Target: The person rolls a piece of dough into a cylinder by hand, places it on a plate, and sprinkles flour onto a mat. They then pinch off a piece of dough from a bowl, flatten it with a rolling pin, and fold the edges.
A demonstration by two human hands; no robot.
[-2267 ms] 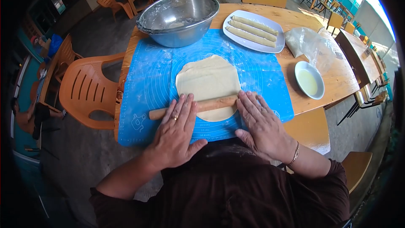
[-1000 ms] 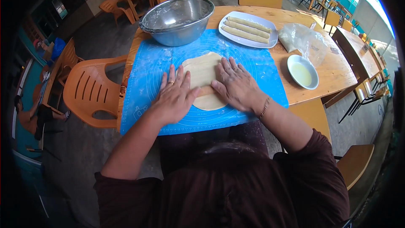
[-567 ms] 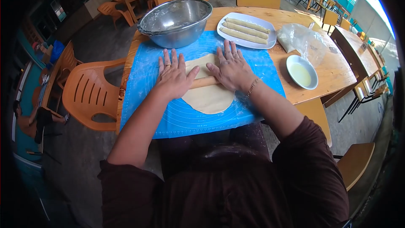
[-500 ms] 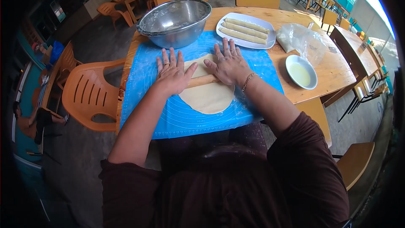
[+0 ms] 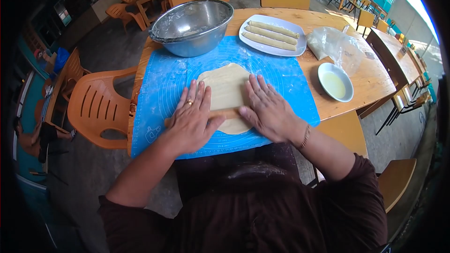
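Observation:
A flat oval sheet of pale dough (image 5: pixel 226 86) lies on a blue silicone mat (image 5: pixel 164 79) on the wooden table. A wooden rolling pin (image 5: pixel 229 113) rests across the near part of the dough, mostly hidden under my palms. My left hand (image 5: pixel 191 119) presses flat on the pin's left part, fingers spread, a ring on one finger. My right hand (image 5: pixel 267 110) presses flat on the pin's right part, a bracelet at the wrist.
A floured steel bowl (image 5: pixel 192 26) stands at the mat's far left. A white plate (image 5: pixel 273 35) with three rolled dough sticks sits beyond the mat. A plastic bag (image 5: pixel 337 47) and a small white bowl of liquid (image 5: pixel 335 84) are at the right. An orange chair (image 5: pixel 96 107) stands left.
Both hands and the rolling pin have come back toward me from the far part of the dough to its near part. The far half of the dough is uncovered again.

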